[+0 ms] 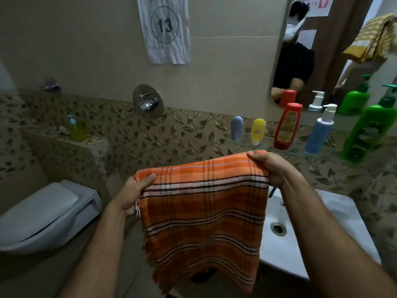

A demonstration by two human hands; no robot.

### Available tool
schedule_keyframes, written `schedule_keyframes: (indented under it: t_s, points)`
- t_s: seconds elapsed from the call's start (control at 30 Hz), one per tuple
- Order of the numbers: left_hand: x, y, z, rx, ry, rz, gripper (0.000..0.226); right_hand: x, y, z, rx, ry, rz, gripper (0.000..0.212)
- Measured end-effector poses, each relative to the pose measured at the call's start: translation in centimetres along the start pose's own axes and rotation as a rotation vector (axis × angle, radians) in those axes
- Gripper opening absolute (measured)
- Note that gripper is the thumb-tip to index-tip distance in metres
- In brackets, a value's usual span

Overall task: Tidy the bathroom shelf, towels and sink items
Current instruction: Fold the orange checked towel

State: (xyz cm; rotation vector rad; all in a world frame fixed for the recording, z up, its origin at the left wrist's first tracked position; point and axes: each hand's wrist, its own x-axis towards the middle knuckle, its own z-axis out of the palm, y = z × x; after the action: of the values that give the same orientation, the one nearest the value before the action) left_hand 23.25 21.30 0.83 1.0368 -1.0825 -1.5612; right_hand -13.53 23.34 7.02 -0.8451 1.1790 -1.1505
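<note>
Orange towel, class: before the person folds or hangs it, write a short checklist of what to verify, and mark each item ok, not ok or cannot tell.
1. Left hand grips a top corner of the orange towel: ok.
2. Right hand grips the other top corner: ok.
3. Top edge held taut and roughly level: ok, though it slopes up slightly toward the right.
4. Towel hangs free, not touching the sink: cannot tell, as its right edge overlaps the basin in this view.
5. Bottles on the glass shelf stand upright, clear of the towel: ok.
6. A rail or hook to hang it on: cannot tell, none in view.
</note>
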Motion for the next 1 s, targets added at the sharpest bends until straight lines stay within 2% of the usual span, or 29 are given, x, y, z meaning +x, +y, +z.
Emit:
schedule_keyframes:
  t_s: [0.13, 0.23, 0.27, 0.33, 0.43, 0.5, 0.6, 0.67, 0.73, 0.83, 0.87, 0.97, 1.0]
  points:
    - [0.2, 1.3, 1.6, -0.101, -0.035, 0.057, 0.038, -0.2, 0.3, -2.4, 0.113, -0.125, -0.063, 0.055]
    - [0.6, 1.7, 2.0, -0.093, -0.019, 0.017, 0.039, -0.6, 4.4, -3.3, -0.025, -0.192, 0.002, 0.08]
    - [0.7, 1.6, 2.0, -0.079, -0.004, -0.002, 0.041, -0.4, 5.6, -3.0, -0.067, -0.147, 0.027, 0.078]
    - [0.7, 1.5, 1.7, -0.037, 0.035, -0.027, 0.037, 0.0, 6.8, -2.4, -0.053, -0.062, 0.038, 0.062]
    - [0.5, 2.2, 0.8, -0.053, 0.06, -0.043, 0.035, 0.0, 6.1, -2.3, 0.002, -0.104, -0.031, 0.051]
    - [0.6, 3.0, 0.1, -0.057, 0.036, -0.041, 0.046, -0.2, 5.6, -2.1, -0.04, -0.155, -0.045, 0.047]
    - [0.2, 3.9, -0.6, -0.074, -0.061, -0.04, 0.068, -0.3, 5.7, -1.1, -0.109, -0.092, -0.041, 0.042]
    - [-0.5, 3.0, -1.1, -0.063, -0.136, -0.042, 0.06, -0.3, 5.4, 0.3, -0.005, -0.082, -0.083, 0.035]
    - [-1.5, 0.4, -1.7, -0.061, -0.109, -0.104, 0.046, -0.1, 5.1, 1.7, 0.093, -0.046, -0.092, 0.026]
    - [-1.5, -2.8, -2.7, -0.099, -0.045, -0.196, 0.083, 0.5, 5.4, 3.2, 0.086, 0.076, -0.018, 0.019]
    - [-1.6, -2.9, -2.6, -0.101, -0.046, -0.203, 0.084, 0.6, 5.5, 3.3, 0.08, 0.102, 0.012, 0.018]
    - [-1.2, -2.2, -2.8, -0.221, -0.006, -0.132, 0.034, 0.6, 5.0, 3.0, 0.104, 0.126, 0.059, 0.016]
    - [-1.1, -2.1, -2.9, -0.279, 0.007, -0.114, 0.03, 0.6, 4.7, 2.8, 0.128, 0.121, 0.057, 0.015]
